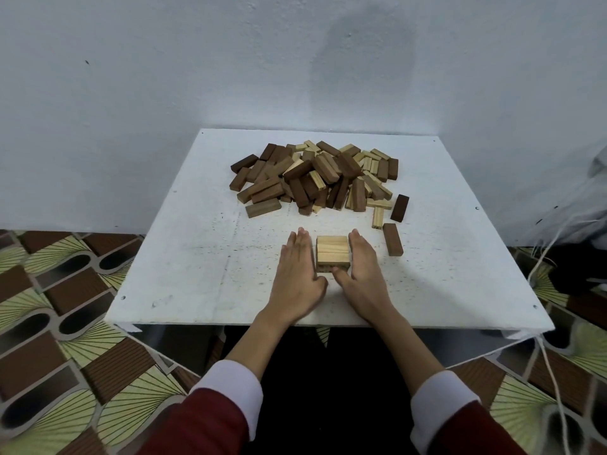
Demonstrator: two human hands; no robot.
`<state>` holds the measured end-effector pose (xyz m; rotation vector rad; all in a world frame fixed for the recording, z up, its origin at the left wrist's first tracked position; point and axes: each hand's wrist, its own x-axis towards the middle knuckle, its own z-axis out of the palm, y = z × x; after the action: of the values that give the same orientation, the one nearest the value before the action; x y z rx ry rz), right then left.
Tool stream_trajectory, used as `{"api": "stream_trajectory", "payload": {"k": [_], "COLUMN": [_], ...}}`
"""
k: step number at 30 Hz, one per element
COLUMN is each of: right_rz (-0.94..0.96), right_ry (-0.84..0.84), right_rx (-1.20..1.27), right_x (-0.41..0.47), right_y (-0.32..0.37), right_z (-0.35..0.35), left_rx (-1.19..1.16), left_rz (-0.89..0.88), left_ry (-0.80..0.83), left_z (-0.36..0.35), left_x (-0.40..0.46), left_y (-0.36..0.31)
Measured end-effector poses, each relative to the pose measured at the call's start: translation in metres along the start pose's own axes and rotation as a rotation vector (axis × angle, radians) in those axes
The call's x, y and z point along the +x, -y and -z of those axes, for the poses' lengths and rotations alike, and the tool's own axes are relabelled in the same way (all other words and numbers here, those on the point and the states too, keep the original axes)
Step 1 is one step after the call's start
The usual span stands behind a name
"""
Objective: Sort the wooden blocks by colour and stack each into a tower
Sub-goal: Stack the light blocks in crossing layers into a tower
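Observation:
A short stack of light wooden blocks (332, 252) stands near the front middle of the white table (184, 257). My left hand (297, 274) lies flat against its left side with straight fingers. My right hand (363, 274) presses its right side the same way, and both thumbs meet at the stack's near face. Behind it lies a mixed pile of dark brown and light blocks (315, 177). Three loose blocks sit to the right: a dark one (399, 208), a brown one (393, 239) and a light one (378, 217).
The table backs against a pale wall (230, 77). A patterned floor (65, 323) shows on both sides. White cords (551, 366) hang past the table's front right corner, and dark clutter (578, 277) sits at the right edge.

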<state>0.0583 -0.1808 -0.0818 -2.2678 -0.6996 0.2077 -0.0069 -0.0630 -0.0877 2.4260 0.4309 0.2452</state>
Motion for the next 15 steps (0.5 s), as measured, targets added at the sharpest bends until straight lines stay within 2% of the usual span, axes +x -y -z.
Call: {"api": "stream_trajectory", "payload": {"k": [15], "right_rz": [0.025], "right_ry": [0.019], "right_rx": [-0.093], "right_x": [-0.0010], "right_y": [0.0005], "right_z": [-0.0020], "left_rx": [0.132], "left_rz": [-0.043], "left_ry": [0.072], "left_z": [-0.0030], "left_x": [0.0007], "left_y": [0.0008]}}
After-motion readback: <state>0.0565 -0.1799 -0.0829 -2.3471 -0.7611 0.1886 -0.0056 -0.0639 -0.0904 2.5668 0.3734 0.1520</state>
